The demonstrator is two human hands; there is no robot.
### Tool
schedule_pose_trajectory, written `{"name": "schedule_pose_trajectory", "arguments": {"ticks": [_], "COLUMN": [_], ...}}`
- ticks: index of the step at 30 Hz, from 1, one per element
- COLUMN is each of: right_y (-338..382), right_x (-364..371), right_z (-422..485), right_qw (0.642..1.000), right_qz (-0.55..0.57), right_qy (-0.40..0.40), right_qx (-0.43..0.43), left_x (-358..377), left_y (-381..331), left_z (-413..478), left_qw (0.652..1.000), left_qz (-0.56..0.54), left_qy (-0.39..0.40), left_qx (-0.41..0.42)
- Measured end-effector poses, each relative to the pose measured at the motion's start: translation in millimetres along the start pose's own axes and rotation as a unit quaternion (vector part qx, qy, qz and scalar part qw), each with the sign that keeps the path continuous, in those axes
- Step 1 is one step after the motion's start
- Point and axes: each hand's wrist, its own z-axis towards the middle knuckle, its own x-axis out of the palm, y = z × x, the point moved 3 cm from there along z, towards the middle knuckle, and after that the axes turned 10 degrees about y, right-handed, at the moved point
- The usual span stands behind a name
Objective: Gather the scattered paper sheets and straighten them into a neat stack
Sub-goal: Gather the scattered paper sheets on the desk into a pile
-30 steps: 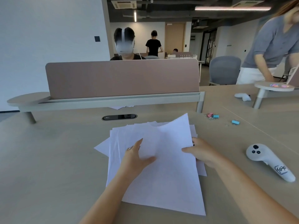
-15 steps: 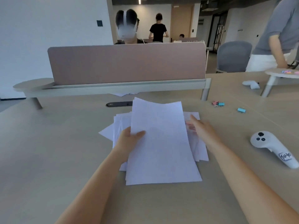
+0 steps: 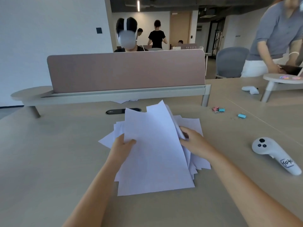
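A loose pile of white paper sheets (image 3: 154,154) lies on the beige desk (image 3: 49,161) in front of me, its edges fanned out unevenly. My left hand (image 3: 122,147) grips the left edge of the upper sheets, thumb on top. My right hand (image 3: 195,141) holds their right edge, fingers tucked under the lifted, curling sheets. More sheets (image 3: 193,125) stick out beneath on the right and at the far left corner (image 3: 105,141).
A white handheld controller (image 3: 275,154) lies to the right. Coloured binder clips (image 3: 219,110) are scattered behind it, and a black cable port (image 3: 114,111) sits past the pile. A pink divider panel (image 3: 126,71) bounds the desk's far side. A person (image 3: 278,35) leans over at the right.
The top sheets have been squared over the pile and their far right side now lifts and curls. My right hand has gone from resting on the side sheets to gripping the lifted edge.
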Motion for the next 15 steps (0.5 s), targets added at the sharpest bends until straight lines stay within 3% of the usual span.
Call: {"name": "schedule_pose_trajectory", "arguments": {"ticks": [6,11,15], "right_y": [-5.3,-11.9,-9.6], "right_x": [1.1,3.1,10.7], "right_z": [6.1,10.9,18.8], "right_qw": [0.957,0.962,0.963], "right_qz": [0.290,0.269,0.259], "right_qy": [0.021,0.044,-0.002], "right_qx": [-0.003,-0.020,0.070], "left_x": [-8.8,-11.4,-12.8], "left_y": [-2.6,-1.3,-0.8], "left_z": [0.0,1.2,1.9], "left_qw": [0.998,0.994,0.993], "left_qz": [-0.059,-0.097,-0.109], "left_qy": [0.022,0.054,0.047], "left_qx": [0.008,0.001,0.023]}}
